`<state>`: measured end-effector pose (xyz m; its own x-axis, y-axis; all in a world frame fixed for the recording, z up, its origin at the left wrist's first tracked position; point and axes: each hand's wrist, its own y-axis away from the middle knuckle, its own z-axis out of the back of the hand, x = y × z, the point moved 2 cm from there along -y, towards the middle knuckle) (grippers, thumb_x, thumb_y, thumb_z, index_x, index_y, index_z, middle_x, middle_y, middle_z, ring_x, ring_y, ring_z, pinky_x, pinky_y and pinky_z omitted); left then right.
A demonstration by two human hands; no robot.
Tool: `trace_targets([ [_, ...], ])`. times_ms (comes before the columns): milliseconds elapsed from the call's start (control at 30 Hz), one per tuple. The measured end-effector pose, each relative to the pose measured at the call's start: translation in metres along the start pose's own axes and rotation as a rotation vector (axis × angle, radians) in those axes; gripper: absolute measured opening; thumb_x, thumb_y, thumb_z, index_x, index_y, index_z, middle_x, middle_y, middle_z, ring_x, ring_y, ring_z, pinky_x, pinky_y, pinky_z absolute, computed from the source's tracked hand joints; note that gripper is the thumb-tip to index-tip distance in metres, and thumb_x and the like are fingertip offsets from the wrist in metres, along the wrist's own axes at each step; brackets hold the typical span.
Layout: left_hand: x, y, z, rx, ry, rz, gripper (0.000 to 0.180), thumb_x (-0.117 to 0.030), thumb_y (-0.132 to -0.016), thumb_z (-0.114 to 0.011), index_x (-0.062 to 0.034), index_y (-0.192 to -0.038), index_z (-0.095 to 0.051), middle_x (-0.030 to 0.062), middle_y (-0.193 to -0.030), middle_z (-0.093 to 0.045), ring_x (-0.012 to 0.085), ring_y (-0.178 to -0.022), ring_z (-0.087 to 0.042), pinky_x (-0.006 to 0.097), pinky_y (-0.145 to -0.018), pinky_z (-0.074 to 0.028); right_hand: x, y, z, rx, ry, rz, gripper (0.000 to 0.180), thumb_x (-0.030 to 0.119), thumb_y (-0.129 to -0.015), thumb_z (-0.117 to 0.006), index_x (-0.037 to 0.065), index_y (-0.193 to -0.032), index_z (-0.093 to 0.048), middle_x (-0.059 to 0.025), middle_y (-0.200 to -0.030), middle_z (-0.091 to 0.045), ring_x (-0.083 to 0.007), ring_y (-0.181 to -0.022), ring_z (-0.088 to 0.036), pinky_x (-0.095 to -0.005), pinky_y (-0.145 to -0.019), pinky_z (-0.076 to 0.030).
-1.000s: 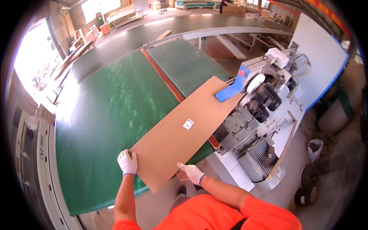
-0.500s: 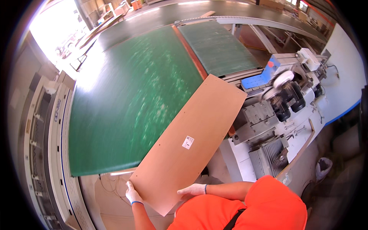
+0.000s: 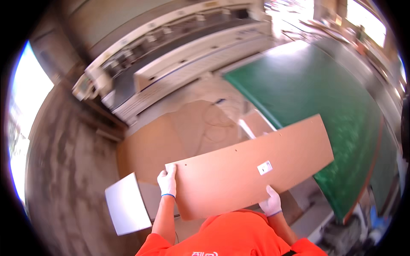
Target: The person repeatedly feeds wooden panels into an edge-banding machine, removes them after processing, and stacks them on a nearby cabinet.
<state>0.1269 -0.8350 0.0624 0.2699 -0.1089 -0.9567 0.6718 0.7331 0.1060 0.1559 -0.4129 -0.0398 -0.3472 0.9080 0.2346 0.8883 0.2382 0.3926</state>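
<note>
I hold a long brown wooden board [image 3: 239, 170] flat in front of my chest, with a small white label on its top face. My left hand [image 3: 167, 181], in a white glove, grips the board's left end. My right hand [image 3: 271, 202], also gloved, grips its near long edge toward the right. The board's right end reaches over the edge of a green conveyor table [image 3: 324, 89].
A long grey machine [image 3: 171, 64] runs across the back. Brown sheets [image 3: 171, 136] lie on the floor below the board. A white panel [image 3: 127, 209] sits low at my left. Bare concrete floor [image 3: 64, 170] spreads to the left.
I have turned to the left with the board, lifting it off the green table. The table and the blue-and-white machine have swung to the right; the floor and grey machine have come into view.
</note>
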Motion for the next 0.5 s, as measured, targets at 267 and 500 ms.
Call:
trace_targets([
  [267, 0.057, -0.004, 0.17, -0.4, 0.153, 0.255, 0.033, -0.027, -0.089, -0.082, 0.0034, -0.091, -0.069, 0.0003, -0.082, -0.063, 0.0092, -0.074, -0.049, 0.029, -0.066, -0.042, -0.093, -0.091, -0.109, -0.016, 0.387, -0.294, 0.047, 0.007, -0.095, -0.061, 0.0, -0.14, -0.052, -0.0165, -0.135, -0.061, -0.0351, -0.127, -0.057, -0.0506, -0.11, -0.046],
  [500, 0.113, -0.047, 0.193, -0.4, 0.871, 0.354, 0.052, -0.014, -0.083, -0.073, 0.0026, -0.13, -0.057, 0.015, -0.121, -0.065, 0.0298, -0.107, -0.065, 0.045, -0.097, -0.054, -0.222, -0.302, -0.231, 0.218, 0.546, -0.455, 0.037, -0.001, -0.09, -0.063, -0.002, -0.127, -0.061, -0.0153, -0.123, -0.068, -0.0329, -0.111, -0.067, -0.0466, -0.098, -0.056],
])
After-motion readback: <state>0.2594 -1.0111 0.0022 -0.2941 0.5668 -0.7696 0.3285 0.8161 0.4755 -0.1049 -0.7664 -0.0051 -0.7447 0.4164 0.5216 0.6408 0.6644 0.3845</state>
